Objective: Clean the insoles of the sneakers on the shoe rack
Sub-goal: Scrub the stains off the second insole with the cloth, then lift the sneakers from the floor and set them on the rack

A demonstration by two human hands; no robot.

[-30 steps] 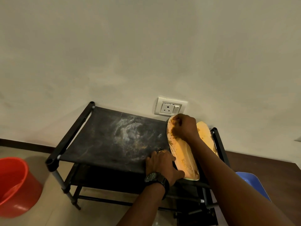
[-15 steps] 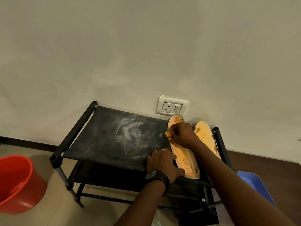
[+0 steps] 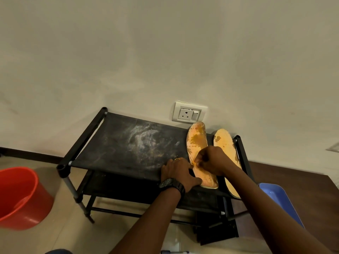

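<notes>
Insoles, two, on one rack; two hands touch the left one.

Two insoles, one shoe rack, one bucket, one tub, one socket.

Matt black cloth top on shoe rack, smeared with whitish dust; orange insoles, rough, blotchy, worn; glossy red plastic bucket; smooth blue plastic tray; white plastic socket plate; matt off-white wall
</notes>
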